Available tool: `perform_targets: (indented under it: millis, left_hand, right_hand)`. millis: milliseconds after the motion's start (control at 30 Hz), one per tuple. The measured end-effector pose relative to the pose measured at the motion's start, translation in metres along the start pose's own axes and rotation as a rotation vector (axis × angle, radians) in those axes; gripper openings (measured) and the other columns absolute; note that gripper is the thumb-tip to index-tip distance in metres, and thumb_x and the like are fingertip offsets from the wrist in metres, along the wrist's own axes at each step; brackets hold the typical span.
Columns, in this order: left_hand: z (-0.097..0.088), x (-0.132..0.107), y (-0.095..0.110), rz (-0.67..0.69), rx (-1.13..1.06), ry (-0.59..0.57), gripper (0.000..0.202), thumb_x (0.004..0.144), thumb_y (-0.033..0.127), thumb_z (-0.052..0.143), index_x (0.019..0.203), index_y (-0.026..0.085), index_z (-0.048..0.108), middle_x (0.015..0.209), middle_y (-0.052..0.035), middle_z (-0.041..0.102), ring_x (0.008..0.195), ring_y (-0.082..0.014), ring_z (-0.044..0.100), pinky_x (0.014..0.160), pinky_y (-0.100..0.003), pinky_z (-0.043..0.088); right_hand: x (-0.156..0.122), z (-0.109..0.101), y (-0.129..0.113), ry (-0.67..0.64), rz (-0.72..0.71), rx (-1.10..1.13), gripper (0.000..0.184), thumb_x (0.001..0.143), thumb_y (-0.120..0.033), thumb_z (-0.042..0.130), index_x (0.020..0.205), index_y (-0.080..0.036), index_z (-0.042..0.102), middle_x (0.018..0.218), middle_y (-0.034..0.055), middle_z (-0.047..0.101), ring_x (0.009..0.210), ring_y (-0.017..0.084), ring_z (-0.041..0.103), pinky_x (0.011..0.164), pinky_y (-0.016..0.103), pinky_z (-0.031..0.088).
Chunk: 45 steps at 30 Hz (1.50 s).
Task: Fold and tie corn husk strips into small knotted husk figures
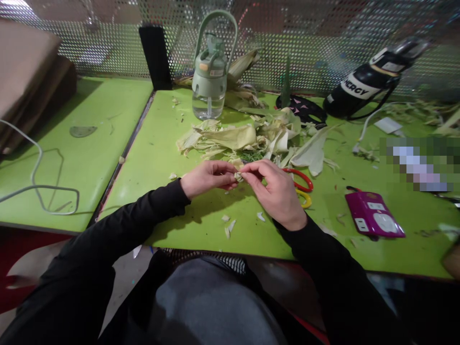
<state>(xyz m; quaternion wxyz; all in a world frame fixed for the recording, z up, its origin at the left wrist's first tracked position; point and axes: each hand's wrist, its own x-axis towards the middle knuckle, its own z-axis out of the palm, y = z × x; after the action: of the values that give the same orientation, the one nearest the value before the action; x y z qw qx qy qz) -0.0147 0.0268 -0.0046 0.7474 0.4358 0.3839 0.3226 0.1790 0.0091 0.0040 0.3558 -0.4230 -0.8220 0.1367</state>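
Both hands meet over the green table, pinching a small crumpled piece of pale corn husk between them. My left hand grips it between thumb and fingers from the left. From the right, my right hand holds the same piece with thumb and forefinger. Just beyond the hands lies a loose heap of dried corn husks, with some thin green strands under it. Scissors with red and yellow handles lie partly hidden behind my right hand. Small husk scraps are scattered nearer to me.
A pale green water bottle stands behind the husks, beside an upright black phone-like slab. A black bottle leans at the back right. A purple socket block lies right. On the left are a white cable and brown cardboard.
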Motion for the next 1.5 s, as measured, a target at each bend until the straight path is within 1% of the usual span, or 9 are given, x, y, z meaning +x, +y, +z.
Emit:
perform_targets:
  millis: [167, 300, 467, 600, 800, 1000, 1200, 1367, 1500]
  left_hand:
    - [0.0, 0.002, -0.003, 0.021, -0.003, 0.004, 0.008, 0.087, 0.003, 0.063, 0.094, 0.008, 0.065, 0.072, 0.0013, 0.07, 0.066, -0.0049, 0.067, 0.075, -0.022, 0.058]
    - [-0.003, 0.006, -0.011, 0.064, 0.033, -0.014, 0.01, 0.085, 0.006, 0.066, 0.095, 0.008, 0.066, 0.075, 0.0004, 0.07, 0.068, -0.0063, 0.067, 0.077, -0.024, 0.058]
    - [-0.004, 0.009, -0.018, 0.145, 0.156, -0.043, 0.009, 0.084, 0.009, 0.067, 0.094, 0.009, 0.067, 0.075, -0.0004, 0.069, 0.067, -0.0067, 0.064, 0.073, -0.023, 0.055]
    - [-0.002, 0.007, -0.018, 0.195, 0.261, -0.076, 0.009, 0.085, 0.011, 0.066, 0.093, 0.01, 0.066, 0.076, 0.0002, 0.067, 0.066, -0.006, 0.061, 0.071, -0.022, 0.053]
    - [-0.002, 0.005, -0.012, 0.163, 0.332, -0.041, 0.005, 0.084, 0.01, 0.064, 0.089, 0.01, 0.064, 0.072, 0.0009, 0.066, 0.065, -0.0066, 0.061, 0.069, -0.022, 0.051]
    - [0.001, 0.002, -0.01, 0.154, 0.281, -0.015, 0.012, 0.083, 0.009, 0.065, 0.095, 0.01, 0.064, 0.076, 0.0001, 0.068, 0.067, -0.0071, 0.063, 0.069, -0.022, 0.053]
    - [0.002, 0.001, -0.012, 0.18, 0.27, -0.039, 0.005, 0.085, 0.008, 0.063, 0.082, 0.011, 0.061, 0.069, 0.0012, 0.066, 0.063, -0.0062, 0.063, 0.066, -0.02, 0.053]
    - [0.003, 0.002, -0.007, 0.123, 0.171, 0.032, 0.008, 0.085, 0.004, 0.062, 0.09, 0.01, 0.064, 0.071, 0.001, 0.068, 0.064, -0.0057, 0.065, 0.07, -0.021, 0.057]
    - [0.002, 0.002, -0.005, 0.086, 0.077, 0.033, 0.012, 0.084, 0.004, 0.063, 0.094, 0.009, 0.065, 0.074, -0.0002, 0.07, 0.067, -0.0068, 0.068, 0.075, -0.024, 0.059]
  right_hand:
    - [0.001, -0.005, -0.001, -0.086, 0.074, 0.031, 0.007, 0.095, -0.021, 0.058, 0.092, -0.019, 0.065, 0.092, 0.0053, 0.07, 0.08, 0.018, 0.065, 0.069, 0.031, 0.05]
    - [-0.001, -0.006, -0.004, -0.097, 0.08, -0.007, 0.007, 0.094, -0.019, 0.059, 0.09, -0.018, 0.065, 0.089, 0.0053, 0.07, 0.076, 0.018, 0.064, 0.067, 0.031, 0.048]
    - [-0.003, -0.003, -0.005, -0.091, -0.014, -0.145, 0.01, 0.092, -0.011, 0.058, 0.088, -0.016, 0.066, 0.087, 0.007, 0.07, 0.078, 0.019, 0.065, 0.068, 0.031, 0.048]
    - [-0.003, -0.003, -0.003, -0.076, -0.11, -0.185, 0.012, 0.091, -0.006, 0.057, 0.088, -0.017, 0.062, 0.083, 0.0055, 0.069, 0.077, 0.019, 0.063, 0.07, 0.031, 0.048]
    - [0.0, -0.009, 0.001, -0.158, -0.219, -0.172, 0.013, 0.093, -0.007, 0.052, 0.094, -0.019, 0.056, 0.086, 0.0044, 0.067, 0.081, 0.019, 0.062, 0.072, 0.031, 0.049]
    - [-0.002, -0.006, -0.002, -0.046, -0.185, -0.193, 0.013, 0.092, -0.008, 0.054, 0.089, -0.021, 0.053, 0.081, 0.0024, 0.064, 0.075, 0.018, 0.06, 0.068, 0.03, 0.048]
    - [0.0, -0.007, 0.003, -0.061, -0.315, -0.182, 0.014, 0.093, -0.008, 0.053, 0.09, -0.021, 0.057, 0.081, 0.0036, 0.068, 0.08, 0.02, 0.061, 0.07, 0.033, 0.049]
    - [0.002, -0.009, 0.004, -0.037, -0.267, -0.139, 0.011, 0.094, -0.014, 0.058, 0.101, -0.022, 0.063, 0.095, 0.0059, 0.072, 0.089, 0.022, 0.064, 0.077, 0.038, 0.051]
    - [0.003, -0.012, 0.004, -0.007, -0.232, -0.225, 0.008, 0.095, -0.021, 0.06, 0.096, -0.023, 0.067, 0.096, 0.0073, 0.069, 0.092, 0.025, 0.063, 0.079, 0.042, 0.05]
